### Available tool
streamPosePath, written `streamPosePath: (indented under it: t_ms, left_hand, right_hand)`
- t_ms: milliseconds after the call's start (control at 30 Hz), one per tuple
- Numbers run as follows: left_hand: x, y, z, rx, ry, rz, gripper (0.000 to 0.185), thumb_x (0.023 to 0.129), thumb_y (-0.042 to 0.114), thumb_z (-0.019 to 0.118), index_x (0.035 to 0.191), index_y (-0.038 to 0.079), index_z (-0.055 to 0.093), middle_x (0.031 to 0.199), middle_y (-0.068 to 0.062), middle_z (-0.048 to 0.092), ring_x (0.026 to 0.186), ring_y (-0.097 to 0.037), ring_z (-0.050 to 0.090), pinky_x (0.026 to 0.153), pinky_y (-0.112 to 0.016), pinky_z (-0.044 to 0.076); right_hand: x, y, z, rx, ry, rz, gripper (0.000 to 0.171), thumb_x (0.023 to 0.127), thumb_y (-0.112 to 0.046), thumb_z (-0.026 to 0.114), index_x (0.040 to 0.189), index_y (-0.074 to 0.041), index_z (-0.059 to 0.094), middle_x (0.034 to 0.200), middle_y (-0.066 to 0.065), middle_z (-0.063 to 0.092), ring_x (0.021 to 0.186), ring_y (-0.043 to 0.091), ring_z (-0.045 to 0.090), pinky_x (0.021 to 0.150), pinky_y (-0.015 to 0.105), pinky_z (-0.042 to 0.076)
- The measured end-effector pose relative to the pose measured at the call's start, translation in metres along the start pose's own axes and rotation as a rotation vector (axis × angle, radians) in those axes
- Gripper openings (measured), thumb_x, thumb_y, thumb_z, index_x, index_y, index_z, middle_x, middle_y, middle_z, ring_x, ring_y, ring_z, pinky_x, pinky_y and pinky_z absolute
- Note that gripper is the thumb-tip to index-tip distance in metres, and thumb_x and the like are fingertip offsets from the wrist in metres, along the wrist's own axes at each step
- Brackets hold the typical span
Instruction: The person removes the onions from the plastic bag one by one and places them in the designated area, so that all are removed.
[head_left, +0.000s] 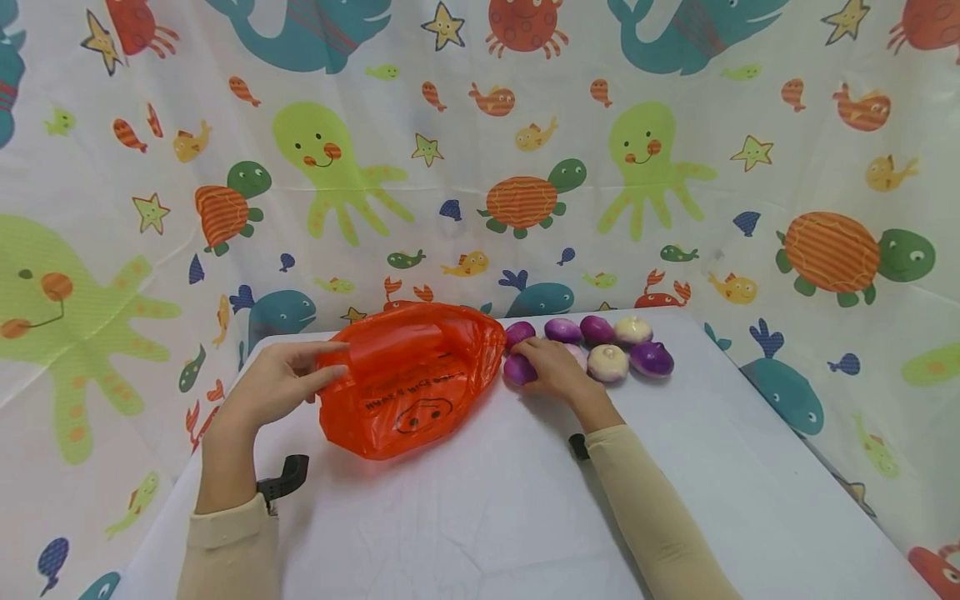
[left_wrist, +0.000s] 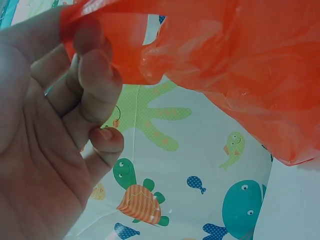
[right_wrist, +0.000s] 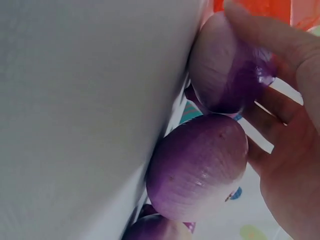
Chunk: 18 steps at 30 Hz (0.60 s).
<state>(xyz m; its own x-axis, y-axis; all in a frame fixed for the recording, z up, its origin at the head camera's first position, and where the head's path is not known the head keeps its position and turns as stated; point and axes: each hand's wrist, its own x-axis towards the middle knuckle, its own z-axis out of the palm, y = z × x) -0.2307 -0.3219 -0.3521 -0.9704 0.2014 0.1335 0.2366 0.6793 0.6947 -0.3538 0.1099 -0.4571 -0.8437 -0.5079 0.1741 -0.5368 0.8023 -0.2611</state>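
A white table [head_left: 675, 500] carries an orange plastic bag [head_left: 408, 379] and purple onions [head_left: 651, 358].

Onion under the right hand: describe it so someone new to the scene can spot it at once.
Start at the orange plastic bag on the white table; a cluster of purple and pale onions lies just right of it. The target onion is the purple one at the cluster's near-left corner, closest to the bag's mouth. It alone is under the right hand.

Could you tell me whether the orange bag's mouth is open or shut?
Open. The left hand pinches the top edge of the orange bag and lifts it, so the mouth gapes toward the onions by the right hand.
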Motion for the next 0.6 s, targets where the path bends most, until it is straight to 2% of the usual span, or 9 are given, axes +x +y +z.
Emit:
streamPosePath:
  t_ms: [200, 367, 467, 567, 600]
  left_hand:
    - [0.001, 0.003, 0.0, 0.022, 0.046, 0.02, 0.064, 0.093, 0.053, 0.074, 0.149, 0.025, 0.059, 0.077, -0.007, 0.066, 0.074, -0.024, 0.065, 0.062, -0.032, 0.055]
    - [-0.003, 0.009, -0.006, 0.13, 0.105, -0.001, 0.073, 0.091, 0.06, 0.073, 0.154, 0.031, 0.052, 0.069, -0.007, 0.056, 0.064, -0.023, 0.056, 0.05, -0.031, 0.043]
    - [-0.008, 0.015, -0.007, 0.199, 0.231, -0.003, 0.071, 0.092, 0.061, 0.07, 0.154, 0.031, 0.052, 0.073, -0.005, 0.055, 0.064, -0.021, 0.051, 0.049, -0.028, 0.042]
    - [-0.008, 0.024, -0.001, 0.198, 0.426, 0.089, 0.059, 0.096, 0.05, 0.071, 0.15, 0.029, 0.058, 0.078, -0.004, 0.062, 0.071, -0.019, 0.055, 0.055, -0.022, 0.048]
    - [-0.006, 0.027, 0.003, 0.188, 0.483, 0.134, 0.055, 0.096, 0.045, 0.072, 0.148, 0.029, 0.06, 0.082, -0.004, 0.065, 0.076, -0.018, 0.058, 0.063, -0.024, 0.054]
  right_hand:
    - [-0.001, 0.0, -0.004, 0.009, -0.013, -0.001, 0.069, 0.081, -0.031, 0.09, 0.142, -0.015, 0.061, 0.143, 0.009, 0.06, 0.136, 0.034, 0.054, 0.117, 0.055, 0.043]
    - [-0.002, 0.002, -0.004, 0.001, -0.007, -0.014, 0.07, 0.082, -0.03, 0.089, 0.143, -0.014, 0.06, 0.146, 0.011, 0.059, 0.137, 0.035, 0.053, 0.117, 0.055, 0.042]
    - [-0.002, 0.002, -0.004, -0.007, -0.007, -0.018, 0.072, 0.083, -0.033, 0.088, 0.146, -0.015, 0.058, 0.149, 0.011, 0.057, 0.14, 0.035, 0.051, 0.119, 0.056, 0.04]
    - [-0.002, 0.001, -0.007, 0.012, 0.001, -0.004, 0.076, 0.084, -0.039, 0.086, 0.15, -0.017, 0.056, 0.154, 0.01, 0.053, 0.143, 0.036, 0.048, 0.12, 0.058, 0.038]
    - [-0.002, 0.0, -0.008, 0.022, 0.005, 0.002, 0.077, 0.085, -0.04, 0.086, 0.151, -0.018, 0.054, 0.155, 0.01, 0.052, 0.145, 0.036, 0.046, 0.12, 0.058, 0.038]
